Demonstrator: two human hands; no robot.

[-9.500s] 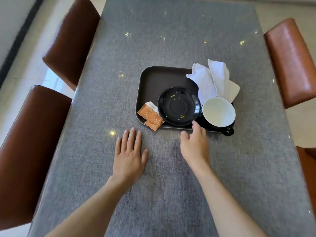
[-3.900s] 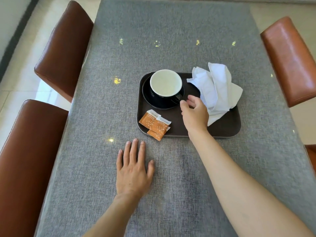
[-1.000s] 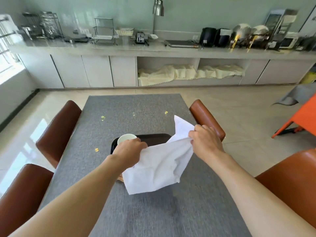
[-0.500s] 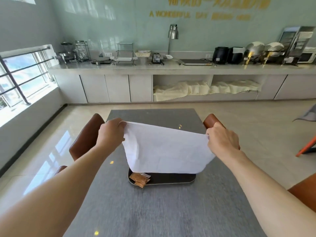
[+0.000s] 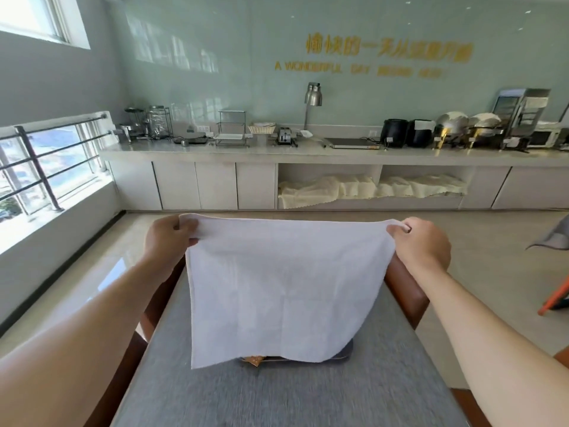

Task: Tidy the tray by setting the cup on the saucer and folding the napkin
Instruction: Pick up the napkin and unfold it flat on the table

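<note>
Napkin (image 5: 283, 291) hangs pinched between left hand (image 5: 167, 238) and right hand (image 5: 420, 241).

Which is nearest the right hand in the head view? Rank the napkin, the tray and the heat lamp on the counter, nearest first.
1. Napkin: its upper corner is pinched in the right hand.
2. Tray: on the table below, mostly hidden behind the napkin.
3. Heat lamp: on the far counter by the wall.
</note>
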